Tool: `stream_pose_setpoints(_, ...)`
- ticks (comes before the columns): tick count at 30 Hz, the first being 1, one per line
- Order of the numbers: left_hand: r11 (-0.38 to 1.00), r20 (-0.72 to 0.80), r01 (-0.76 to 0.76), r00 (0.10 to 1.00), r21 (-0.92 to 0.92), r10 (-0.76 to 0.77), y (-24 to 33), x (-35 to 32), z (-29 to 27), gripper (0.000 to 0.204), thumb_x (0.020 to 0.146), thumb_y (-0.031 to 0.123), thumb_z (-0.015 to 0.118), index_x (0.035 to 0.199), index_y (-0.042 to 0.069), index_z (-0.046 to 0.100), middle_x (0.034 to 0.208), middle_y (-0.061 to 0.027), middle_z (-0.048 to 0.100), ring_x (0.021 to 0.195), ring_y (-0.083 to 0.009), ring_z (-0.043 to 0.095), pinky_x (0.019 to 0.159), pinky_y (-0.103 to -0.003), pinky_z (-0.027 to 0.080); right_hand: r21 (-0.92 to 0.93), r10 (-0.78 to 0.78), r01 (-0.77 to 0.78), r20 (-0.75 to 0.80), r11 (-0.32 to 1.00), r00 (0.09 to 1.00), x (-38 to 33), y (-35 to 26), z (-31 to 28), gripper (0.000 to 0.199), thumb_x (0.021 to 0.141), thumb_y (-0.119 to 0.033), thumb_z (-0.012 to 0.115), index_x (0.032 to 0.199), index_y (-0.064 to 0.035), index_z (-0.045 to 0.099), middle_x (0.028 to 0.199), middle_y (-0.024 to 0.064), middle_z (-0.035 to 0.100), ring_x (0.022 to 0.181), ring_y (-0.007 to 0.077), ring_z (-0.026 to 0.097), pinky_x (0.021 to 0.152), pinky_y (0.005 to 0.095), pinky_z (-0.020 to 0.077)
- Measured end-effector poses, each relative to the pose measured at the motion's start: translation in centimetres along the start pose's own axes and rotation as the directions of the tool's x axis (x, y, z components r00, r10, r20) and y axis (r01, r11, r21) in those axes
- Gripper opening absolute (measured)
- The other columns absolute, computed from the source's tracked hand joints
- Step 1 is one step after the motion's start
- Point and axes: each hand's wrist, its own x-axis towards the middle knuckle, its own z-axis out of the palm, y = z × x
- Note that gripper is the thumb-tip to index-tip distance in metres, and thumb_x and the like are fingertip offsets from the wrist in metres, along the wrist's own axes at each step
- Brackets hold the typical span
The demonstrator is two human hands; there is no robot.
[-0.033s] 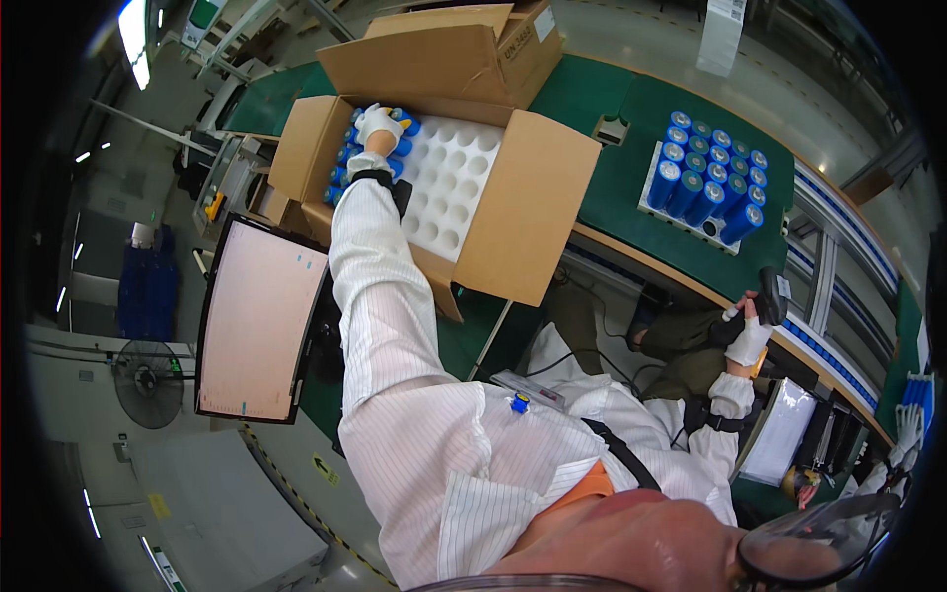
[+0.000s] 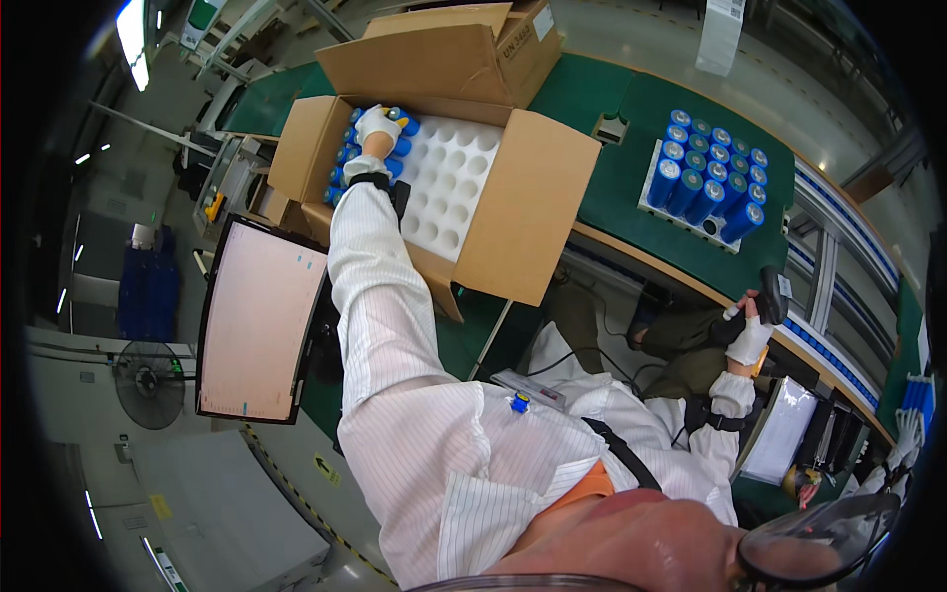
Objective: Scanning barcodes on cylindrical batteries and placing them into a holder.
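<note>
Left hand [image 2: 376, 123] over blue cylinders [image 2: 410, 127], grip unclear, right hand [image 2: 749, 342], fingers [image 2: 752, 309] curled around black handheld device [image 2: 772, 294]

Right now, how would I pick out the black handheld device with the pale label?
Find the green-topped table and its block of upright blue cylinders. Below and right of them, the white-gloved right hand holds the black handheld device; its dark body and pale label set it apart from the cylinders.
</note>
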Motion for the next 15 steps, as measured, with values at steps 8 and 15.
stream_pose_setpoints(8, -0.608, 0.348, 0.243, 0.935, -0.756, -0.06, -2.7, -0.2, -2.9, 0.034, 0.1, 0.026, 0.049, 0.128, 0.008, 0.055, 0.12, -0.0089, 0.063, 0.106, -0.0307, 0.063, 0.089, -0.054, 0.052, 0.005, 0.016, -0.016, 0.023, 1.0, 1.0, 0.7, 1.7, -1.0, 0.017, 0.095, -0.008, 0.061, 0.108, 0.002, 0.059, 0.08, 0.0077, 0.057, 0.065, 0.0164, 0.056, 0.059, 0.0297, 0.049)
stream_pose_setpoints(15, -0.853, 0.634, 0.459, 0.742, -0.246, 0.217, 2.5, -6.0, -2.8, 0.023, 0.091, 0.034, 0.059, 0.093, 0.011, 0.06, 0.087, -0.0089, 0.064, 0.082, -0.0295, 0.063, 0.076, -0.045, 0.053, -0.093, 0.141, -0.134, 0.082, 0.987, 0.987, -0.7, -0.5, 2.5, 0.014, 0.093, -0.006, 0.063, 0.105, 0.0013, 0.062, 0.074, 0.0073, 0.06, 0.055, 0.0158, 0.056, 0.054, 0.0302, 0.0483)
